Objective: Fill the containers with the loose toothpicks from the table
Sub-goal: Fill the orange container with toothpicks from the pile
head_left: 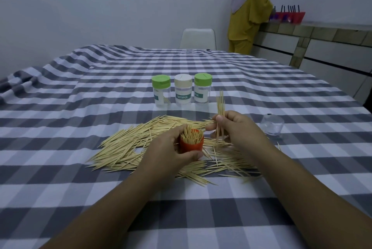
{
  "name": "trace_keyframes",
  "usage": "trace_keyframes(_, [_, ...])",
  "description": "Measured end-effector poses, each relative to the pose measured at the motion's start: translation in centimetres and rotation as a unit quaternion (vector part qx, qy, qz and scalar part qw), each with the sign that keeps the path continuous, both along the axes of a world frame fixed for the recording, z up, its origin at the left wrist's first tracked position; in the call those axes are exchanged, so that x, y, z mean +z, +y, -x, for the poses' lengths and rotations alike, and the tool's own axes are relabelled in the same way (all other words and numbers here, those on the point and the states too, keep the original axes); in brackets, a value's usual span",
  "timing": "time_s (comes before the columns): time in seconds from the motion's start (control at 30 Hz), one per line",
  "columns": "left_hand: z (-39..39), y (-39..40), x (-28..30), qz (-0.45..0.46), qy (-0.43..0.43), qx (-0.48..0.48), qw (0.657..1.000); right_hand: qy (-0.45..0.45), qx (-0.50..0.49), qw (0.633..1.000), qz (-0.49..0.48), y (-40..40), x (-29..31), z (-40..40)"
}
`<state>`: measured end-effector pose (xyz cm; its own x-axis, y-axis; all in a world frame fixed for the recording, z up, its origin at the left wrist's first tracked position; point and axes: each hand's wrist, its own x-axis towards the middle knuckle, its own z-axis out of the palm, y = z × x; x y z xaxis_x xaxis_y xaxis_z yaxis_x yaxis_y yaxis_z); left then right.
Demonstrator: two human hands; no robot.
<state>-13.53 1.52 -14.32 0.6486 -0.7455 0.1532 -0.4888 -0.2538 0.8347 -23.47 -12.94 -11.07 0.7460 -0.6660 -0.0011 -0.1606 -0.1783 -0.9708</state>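
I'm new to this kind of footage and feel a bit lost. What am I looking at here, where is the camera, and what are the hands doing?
There is no machine here: a person works with two bare hands, and the single picture comes from a wide-angle camera worn on their head, looking forward and down.

The left hand grips an orange container already packed with toothpicks standing upright. The right hand pinches a small upright bundle of toothpicks beside it.

Under and around the hands, a loose pile of toothpicks lies on a checked tablecloth. Behind the pile stand three lidded jars, two with green lids and one with a cream lid. A clear cup-like piece lies to the right; I cannot tell exactly what it is.

In the background, a white chair and another person at a counter.
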Motion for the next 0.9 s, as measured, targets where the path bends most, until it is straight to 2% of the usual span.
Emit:
trace_keyframes(0.1, [0.0,0.0,-0.1,0.003,0.003,-0.001,1.0,-0.067,-0.011,0.995,-0.069,0.2,-0.2,-0.3])
trace_keyframes(0.23, [0.1,0.0,0.0,0.006,0.009,-0.002,1.0,-0.165,-0.029,0.981,-0.094,0.9,-0.4,-0.9])
trace_keyframes(0.47, [0.1,-0.2,-0.1,0.004,0.012,-0.009,1.0,-0.278,-0.039,0.957,-0.065,2.2,-0.5,-1.2])
trace_keyframes(0.63, [0.2,-0.1,0.0,0.009,0.011,-0.017,1.0,-0.272,-0.015,0.961,-0.05,2.7,-0.8,-1.4])
trace_keyframes(0.9, [0.0,-0.1,-0.1,0.019,-0.005,-0.033,0.999,-0.167,0.026,0.985,-0.027,3.3,-2.1,-1.7])
